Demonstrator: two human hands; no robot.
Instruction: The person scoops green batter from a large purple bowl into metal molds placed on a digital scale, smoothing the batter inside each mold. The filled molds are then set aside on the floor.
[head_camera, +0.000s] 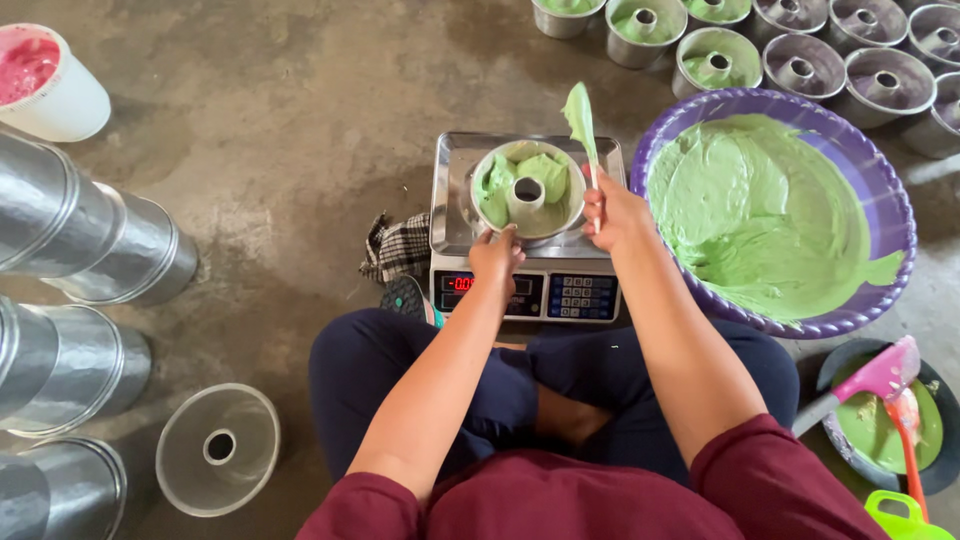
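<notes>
On the concrete floor, a digital scale (527, 250) is set before the seated person's crossed legs, with a checked cloth (396, 247) crumpled at its left edge. A wide purple basin (880, 190) of green batter is placed just right of the scale, and rows of ring moulds (800, 45), some filled, are lined up behind it. Stacked empty tins (80, 300) are laid at the far left, beside a white bucket (50, 85) of pink batter. A ring tin (527, 190) partly filled with green batter is seated on the scale's tray. Its near rim is touched by the left hand (496, 256), fingers curled. A batter-coated spatula (581, 120) is gripped upright by the closed right hand (612, 212), above the tin's right edge.
</notes>
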